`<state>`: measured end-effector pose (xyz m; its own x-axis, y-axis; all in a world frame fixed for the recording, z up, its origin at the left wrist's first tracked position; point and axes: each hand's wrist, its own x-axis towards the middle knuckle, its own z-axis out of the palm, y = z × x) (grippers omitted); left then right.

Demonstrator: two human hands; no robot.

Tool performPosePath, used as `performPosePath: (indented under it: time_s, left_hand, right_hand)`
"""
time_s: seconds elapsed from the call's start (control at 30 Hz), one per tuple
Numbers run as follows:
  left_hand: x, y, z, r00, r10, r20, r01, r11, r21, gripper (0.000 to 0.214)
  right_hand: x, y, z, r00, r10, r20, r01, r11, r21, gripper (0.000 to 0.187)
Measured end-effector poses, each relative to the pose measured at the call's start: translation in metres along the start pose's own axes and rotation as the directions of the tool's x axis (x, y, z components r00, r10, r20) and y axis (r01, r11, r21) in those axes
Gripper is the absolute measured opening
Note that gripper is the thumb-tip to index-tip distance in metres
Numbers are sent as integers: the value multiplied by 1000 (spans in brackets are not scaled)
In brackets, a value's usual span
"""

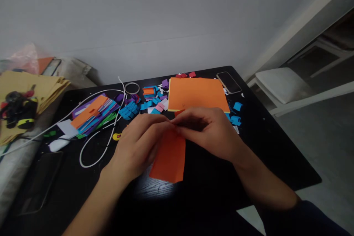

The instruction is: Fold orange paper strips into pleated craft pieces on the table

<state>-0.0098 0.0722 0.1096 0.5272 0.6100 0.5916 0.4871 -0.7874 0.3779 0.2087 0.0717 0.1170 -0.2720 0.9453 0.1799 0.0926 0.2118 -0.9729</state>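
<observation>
Subject's left hand (138,147): bare, with the forearm uncovered down to the lower frame edge. Subject's right hand (210,132): bare, with the forearm uncovered as far as a dark navy fabric sleeve (306,217), which begins near the elbow. The sleeve appears plain and unmarked, though dim lighting leaves weave and exact shade unconfirmed.

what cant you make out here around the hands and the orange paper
- Head view: top of the orange paper strip, covered by the left hand and right hand.
- Near edge of the orange sheet, behind the right hand.
- Phone screen: dark, too small.
</observation>
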Motion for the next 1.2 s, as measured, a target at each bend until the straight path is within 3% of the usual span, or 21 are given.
performPosePath:
  time_s: [0.33, 0.63, 0.83, 1.0, 1.2]
  left_hand:
    - [2, 0, 5, 999, 10, -47, -11, 1000, -11, 31]
    - [3, 1, 3, 1000, -15, -22, 15, 999, -34, 27]
    - [6, 5, 7, 973, -148, -176, 144, 989, -37, 20]
    - [7, 7, 7, 985, -79, -153, 79, 997, -7, 23]
    - [6, 5, 8, 986, -95, -134, 98, 995, 16, 20]
  right_hand:
    - [-2, 1, 6, 995, -16, -97, 18, 1000, 18, 16]
    - [1, 2, 7, 995, 8, -97, -5, 1000, 30, 13]
    - [2, 4, 6, 976, -129, -174, 118, 990, -76, 14]
    - [2, 7, 7, 957, -233, -172, 203, 964, -173, 12]
    - [2, 9, 9, 944, -273, -187, 234, 950, -206, 15]
